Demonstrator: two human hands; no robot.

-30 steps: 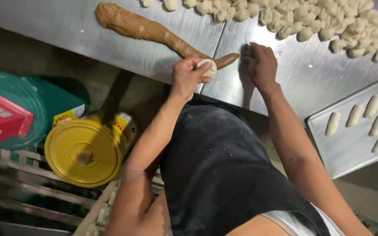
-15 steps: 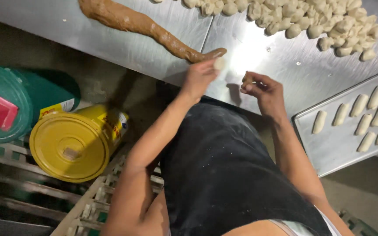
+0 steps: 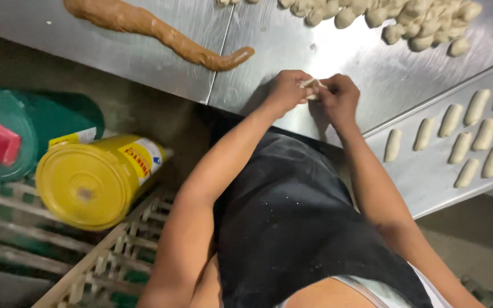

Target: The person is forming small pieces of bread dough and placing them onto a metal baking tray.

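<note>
My left hand (image 3: 286,90) and my right hand (image 3: 340,97) meet over the steel table (image 3: 144,63), both pinching a small pale dough piece (image 3: 311,84) between the fingertips. A long brown roll of filling paste (image 3: 161,31) lies on the table to the left, its tapered end pointing toward my hands. A heap of pale dough pieces (image 3: 406,20) sits at the table's far right.
A metal tray (image 3: 423,177) at the right holds rows of shaped oblong dough pieces (image 3: 469,142). Below the table's edge on the left stand a yellow lidded bucket (image 3: 95,179), a green tub (image 3: 41,125) and slatted plastic crates (image 3: 104,256). I wear a black apron (image 3: 298,228).
My left hand left the end of the brown roll and moved right with the dough piece. Both hands have now come together on it.
</note>
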